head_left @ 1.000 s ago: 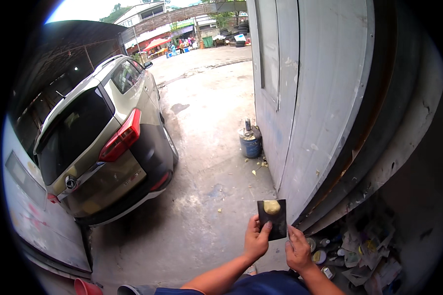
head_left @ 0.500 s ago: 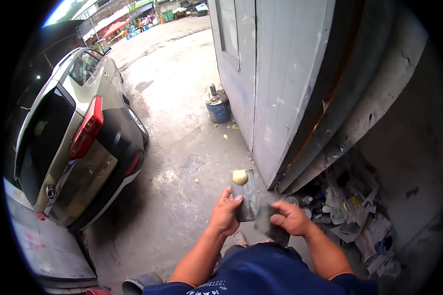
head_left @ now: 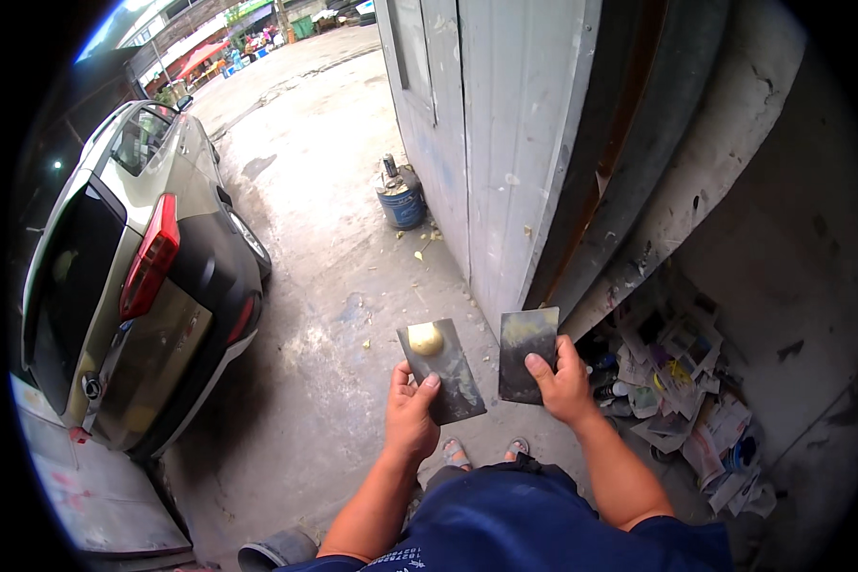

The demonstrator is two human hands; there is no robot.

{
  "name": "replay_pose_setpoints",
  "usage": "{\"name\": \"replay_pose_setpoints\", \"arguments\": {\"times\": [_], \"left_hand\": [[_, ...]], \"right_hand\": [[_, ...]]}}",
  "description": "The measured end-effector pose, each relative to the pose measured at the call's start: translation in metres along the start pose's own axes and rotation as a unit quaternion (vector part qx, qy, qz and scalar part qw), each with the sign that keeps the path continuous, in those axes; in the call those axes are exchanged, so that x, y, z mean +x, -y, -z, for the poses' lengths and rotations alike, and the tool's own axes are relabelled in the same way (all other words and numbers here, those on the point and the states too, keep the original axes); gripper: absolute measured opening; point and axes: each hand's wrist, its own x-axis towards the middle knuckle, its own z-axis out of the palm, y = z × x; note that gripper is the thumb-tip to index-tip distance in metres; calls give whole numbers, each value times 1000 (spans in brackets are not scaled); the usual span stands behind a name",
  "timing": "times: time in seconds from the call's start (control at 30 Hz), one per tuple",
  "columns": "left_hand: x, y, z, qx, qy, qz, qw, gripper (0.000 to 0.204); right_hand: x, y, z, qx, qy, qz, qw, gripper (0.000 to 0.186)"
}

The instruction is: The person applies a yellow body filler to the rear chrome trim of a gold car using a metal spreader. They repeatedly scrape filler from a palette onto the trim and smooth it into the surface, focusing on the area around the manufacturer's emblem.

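My left hand [head_left: 411,416] is closed on the edge of a dark rectangular putty scraper plate [head_left: 459,383], thumb on its upper face. Near the far end of that plate sits a rounded lump of pale yellow putty [head_left: 425,339]. To its right, my right hand [head_left: 569,389] grips a second dark flat putty scraper [head_left: 526,338], which has a yellowish smear toward its far edge. A small gap separates the two plates. Fingers underneath both plates are hidden.
A car [head_left: 153,257] with a red tail light stands at left. Ahead right rises a grey metal door panel [head_left: 505,143], a blue bucket [head_left: 402,205] beside it. Papers and bottles are heaped [head_left: 682,381] at right. A dark bucket [head_left: 281,550] stands at lower left.
My right hand has moved up and forward, turning its scraper from low and tilted to far end up. The left plate has shifted slightly left and tilted. The view has turned a little.
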Motion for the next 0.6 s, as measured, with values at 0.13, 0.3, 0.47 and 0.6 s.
{"name": "replay_pose_setpoints", "arguments": {"times": [0.13, 0.3, 0.47, 0.6], "left_hand": [[-2, 14, 7, 16, -25, 22, 999, 30], [-2, 25, -2, 52, -37, -29, 998, 28], [1, 25, 1, 125, -6, -124, 984, 29], [1, 19, -2, 124, 2, -107, 986, 28]], "right_hand": [[-11, 31, -13, -28, 19, 34, 999, 33], [-22, 34, -25, -48, 77, 127, 988, 34], [-32, 28, -24, -138, 125, 206, 961, 43], [-27, 41, -22, -116, 87, 202, 969, 46]]}}
